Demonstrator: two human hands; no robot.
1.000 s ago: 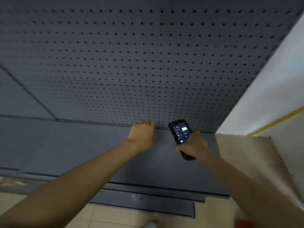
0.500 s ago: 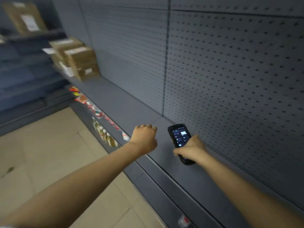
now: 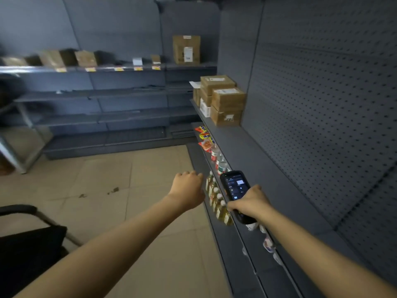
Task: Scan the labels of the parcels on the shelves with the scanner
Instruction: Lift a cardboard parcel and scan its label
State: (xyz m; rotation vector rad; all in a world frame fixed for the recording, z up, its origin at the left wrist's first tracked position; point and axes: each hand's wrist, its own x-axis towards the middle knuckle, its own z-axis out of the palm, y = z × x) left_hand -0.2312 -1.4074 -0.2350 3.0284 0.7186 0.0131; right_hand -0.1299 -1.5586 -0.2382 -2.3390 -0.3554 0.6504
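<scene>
- Since the earlier frames the view has swung away from the bare pegboard and down the aisle; the stack of parcels [image 3: 222, 100], then at the upper left, now sits near the centre top, while both hands keep much the same pose in front of the person.
- The right hand [image 3: 250, 204] is wrapped around the lower body of the handheld scanner [image 3: 235, 191], whose lit screen faces the camera and whose top end aims along the shelf [image 3: 247, 147].
- The left hand [image 3: 189, 191] is curled into a loose fist and holds nothing, hovering just off the shelf's front edge, above the floor.
- The cardboard parcels stand piled at the far end of that shelf, against the pegboard back panel [image 3: 322, 104], white labels showing on their tops and fronts; they are well apart from the scanner.
- One tall parcel [image 3: 186, 49] stands on the upper shelf at the far wall; smaller boxes to its left are blurred.
- Small bottles [image 3: 217, 201] and snack packets [image 3: 204, 137] line the ledge under the shelf's front edge.
- Judged step: approaching the next group of parcels, no label yet under the scanner.
- The next move likely calls for closing in on the stack and pointing the scanner's top end squarely at one visible label.
</scene>
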